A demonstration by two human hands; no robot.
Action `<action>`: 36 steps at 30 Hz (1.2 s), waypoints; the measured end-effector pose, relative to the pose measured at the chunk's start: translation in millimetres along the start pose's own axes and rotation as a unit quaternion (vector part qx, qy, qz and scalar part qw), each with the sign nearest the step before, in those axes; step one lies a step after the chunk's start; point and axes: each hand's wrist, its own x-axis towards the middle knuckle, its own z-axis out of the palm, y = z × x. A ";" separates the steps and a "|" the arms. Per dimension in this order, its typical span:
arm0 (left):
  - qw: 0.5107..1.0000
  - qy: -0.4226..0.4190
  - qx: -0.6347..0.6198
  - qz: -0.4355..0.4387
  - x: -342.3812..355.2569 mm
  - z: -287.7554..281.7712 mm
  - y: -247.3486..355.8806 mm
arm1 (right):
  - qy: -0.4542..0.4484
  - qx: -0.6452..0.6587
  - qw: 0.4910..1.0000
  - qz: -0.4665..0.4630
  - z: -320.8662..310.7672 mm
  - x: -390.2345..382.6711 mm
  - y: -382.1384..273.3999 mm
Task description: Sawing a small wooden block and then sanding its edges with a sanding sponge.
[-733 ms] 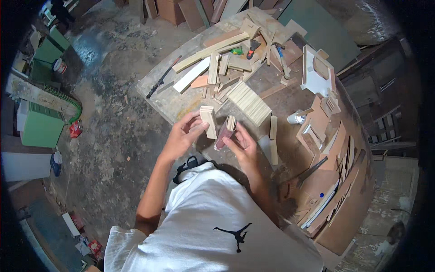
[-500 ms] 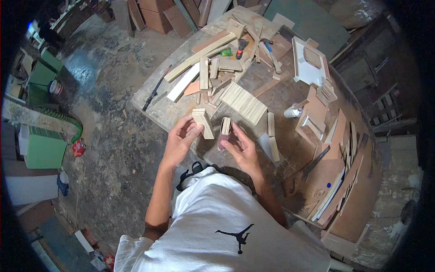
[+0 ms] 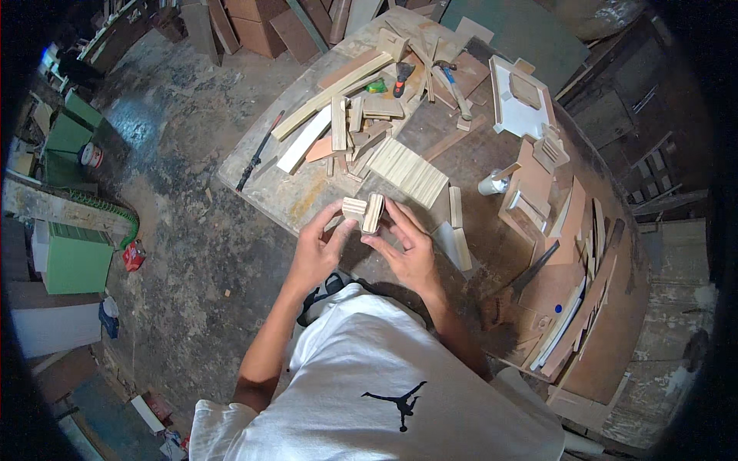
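Over the near edge of a worn wooden workbench (image 3: 307,192), my left hand (image 3: 319,250) and my right hand (image 3: 407,246) hold small pale wooden blocks (image 3: 364,210) pressed side by side. The left fingers grip the left block, the right fingers pinch the upright right block. Just beyond them lies a row of thin pale wooden slats (image 3: 407,170) laid flat on the bench.
Long wooden strips (image 3: 330,96), offcuts, a hammer (image 3: 453,84) and a scraper (image 3: 403,75) litter the bench's far side. A white frame (image 3: 519,100), a small white bottle (image 3: 492,183) and stacked boards (image 3: 569,253) lie right. Green cabinets (image 3: 73,253) stand on the concrete floor at left.
My two hands have come together, bringing the wooden blocks side by side. The view has shifted slightly, so the bench sits lower and closer.
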 end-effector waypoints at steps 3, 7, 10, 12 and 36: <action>0.999 0.012 0.032 -0.002 -1.9 -4.4 -0.6 | 0.025 -0.039 0.997 -0.058 7.2 4.3 -2.4; 0.996 0.023 -0.017 0.090 -0.4 -14.6 5.4 | -0.020 -0.083 0.996 -0.037 8.3 6.0 10.6; 0.998 0.034 0.037 0.046 -3.9 -16.2 10.7 | -0.004 -0.058 0.997 -0.057 13.0 10.9 -1.1; 0.997 0.028 0.052 0.047 -9.8 -20.4 7.0 | -0.035 -0.078 0.992 -0.090 12.7 16.7 -22.2; 0.995 0.052 -0.086 0.023 -12.1 -27.3 28.1 | -0.024 0.002 0.999 0.029 10.8 7.5 6.7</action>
